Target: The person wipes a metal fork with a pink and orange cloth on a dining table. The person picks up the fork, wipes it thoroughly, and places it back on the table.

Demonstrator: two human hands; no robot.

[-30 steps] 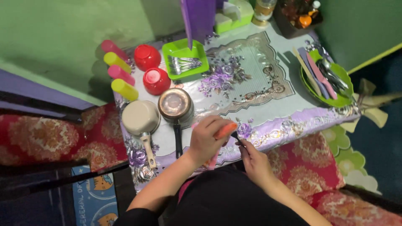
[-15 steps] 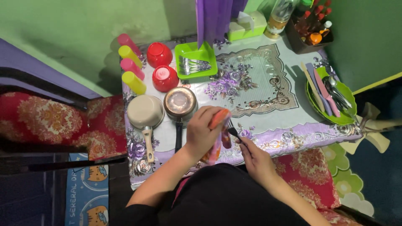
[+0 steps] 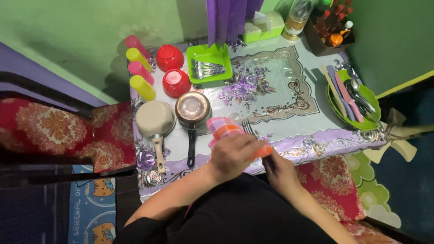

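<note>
Pink-and-orange checked cloth (image 3: 224, 129) was bunched in the left hand (image 3: 235, 156), whose fingers were curled closed around it at the near edge of the table (image 3: 289, 135). The right hand (image 3: 281, 169) sat just beside and partly under the left, closed on a thin dark handle that the cloth mostly hid; what kind of utensil it was could not be told. Both hands met over the purple floral border of the tablecloth, directly in front of the person's dark-clothed body.

Beyond the hands stood a copper-coloured saucepan (image 3: 193, 110) with a black handle and, touching it on the left, a cream saucepan (image 3: 155, 119). Two red bowls (image 3: 170, 58) lay upturned behind them, beside a row of pink and yellow cups (image 3: 141, 86) on their sides. A green square tray (image 3: 209, 63) held forks, and a green plate (image 3: 361, 121) at the far right carried spoons and pastel utensils. Red patterned chairs (image 3: 49, 131) flanked the table.
</note>
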